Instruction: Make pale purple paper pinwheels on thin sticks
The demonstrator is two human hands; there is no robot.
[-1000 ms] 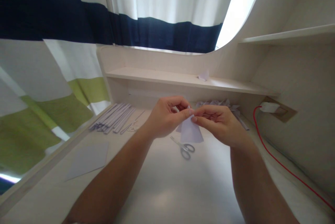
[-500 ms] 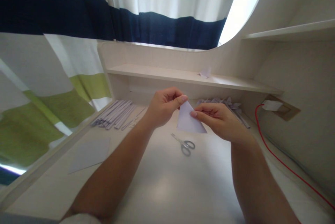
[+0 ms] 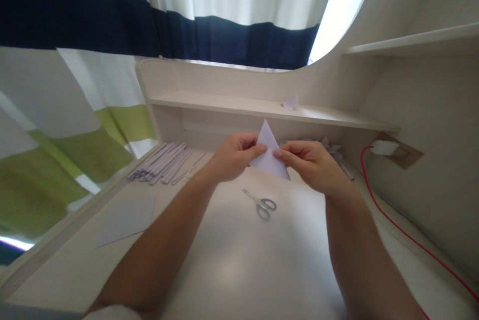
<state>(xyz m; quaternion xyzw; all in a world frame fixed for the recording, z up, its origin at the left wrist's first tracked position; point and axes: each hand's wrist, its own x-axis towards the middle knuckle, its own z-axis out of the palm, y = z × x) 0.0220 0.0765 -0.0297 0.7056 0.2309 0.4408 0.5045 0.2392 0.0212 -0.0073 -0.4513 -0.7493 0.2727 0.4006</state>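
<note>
Head view: folded paper (image 3: pixel 270 159) is now pinched at both sides by left hand (image 3: pixel 236 157) and right hand (image 3: pixel 309 164), its tip (image 3: pixel 265 126) freed, seemingly steadier.

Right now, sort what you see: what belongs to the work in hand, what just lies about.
In the work:
triangular white paper, pinched by left hand and right hand
perhaps scissors and flat sheet, both untouched

Seemingly lying about:
long pale strips
small white piece on the shelf
red cable
</note>
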